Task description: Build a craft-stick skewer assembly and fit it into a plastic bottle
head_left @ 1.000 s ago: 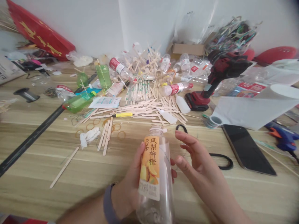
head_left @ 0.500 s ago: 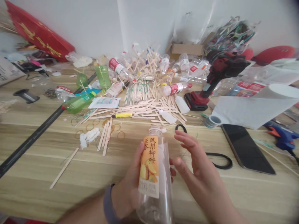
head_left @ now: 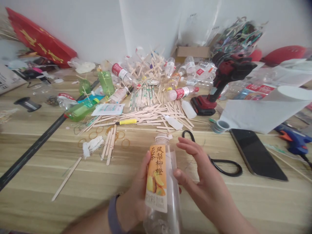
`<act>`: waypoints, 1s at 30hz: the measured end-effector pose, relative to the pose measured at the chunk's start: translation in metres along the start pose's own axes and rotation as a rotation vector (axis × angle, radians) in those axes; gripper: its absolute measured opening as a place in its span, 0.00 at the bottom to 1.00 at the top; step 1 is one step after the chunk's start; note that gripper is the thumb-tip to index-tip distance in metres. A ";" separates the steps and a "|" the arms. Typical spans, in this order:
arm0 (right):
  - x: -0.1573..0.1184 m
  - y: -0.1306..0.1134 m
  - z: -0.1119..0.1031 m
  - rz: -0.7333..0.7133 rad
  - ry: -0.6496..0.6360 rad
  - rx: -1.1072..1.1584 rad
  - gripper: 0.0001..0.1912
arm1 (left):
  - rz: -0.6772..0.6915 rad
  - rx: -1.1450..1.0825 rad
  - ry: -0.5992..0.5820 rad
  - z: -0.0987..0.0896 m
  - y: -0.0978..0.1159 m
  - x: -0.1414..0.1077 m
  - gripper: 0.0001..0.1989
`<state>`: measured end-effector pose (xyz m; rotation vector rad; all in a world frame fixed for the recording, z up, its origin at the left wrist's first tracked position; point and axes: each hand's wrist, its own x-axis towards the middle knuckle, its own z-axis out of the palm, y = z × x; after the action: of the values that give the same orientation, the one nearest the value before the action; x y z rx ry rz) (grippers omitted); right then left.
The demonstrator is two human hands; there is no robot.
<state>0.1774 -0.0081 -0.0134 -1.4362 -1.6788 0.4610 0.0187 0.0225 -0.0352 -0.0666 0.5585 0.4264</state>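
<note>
A clear plastic bottle (head_left: 172, 201) with an orange fruit label stands upright at the bottom centre, its neck uncapped. My left hand (head_left: 136, 195) is wrapped round its left side, thumb beside the label and fingertips showing behind it. On the other side, my right hand (head_left: 202, 172) has its fingers spread, with the thumb at the bottle's right side; whether it touches is hard to tell. Black-handled scissors (head_left: 226, 166) lie partly hidden behind my right hand.
Wooden sticks (head_left: 146, 114), plastic bottles and a yellow cutter (head_left: 128, 121) cover the middle. A cordless drill (head_left: 219, 81), phone (head_left: 258, 154) and glue gun (head_left: 296, 138) are at right. A long black bar (head_left: 36, 144) crosses the left.
My right hand has moved slightly left, bringing its thumb closer to the bottle. The bottle remains in my left hand, and the view has shifted a little.
</note>
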 end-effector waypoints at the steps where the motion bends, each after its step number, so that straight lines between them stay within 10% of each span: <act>1: 0.001 0.000 0.001 0.020 -0.007 -0.003 0.18 | -0.001 0.006 0.006 -0.002 -0.001 0.001 0.37; 20: -0.002 0.004 0.004 0.189 -0.035 0.207 0.23 | -0.065 0.060 0.060 -0.006 0.000 0.003 0.40; 30: -0.002 0.006 -0.001 0.219 -0.027 0.250 0.27 | -0.009 0.123 -0.108 -0.008 -0.003 0.007 0.42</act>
<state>0.1816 -0.0083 -0.0183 -1.4362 -1.4325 0.7858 0.0212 0.0204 -0.0455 0.0718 0.4764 0.3839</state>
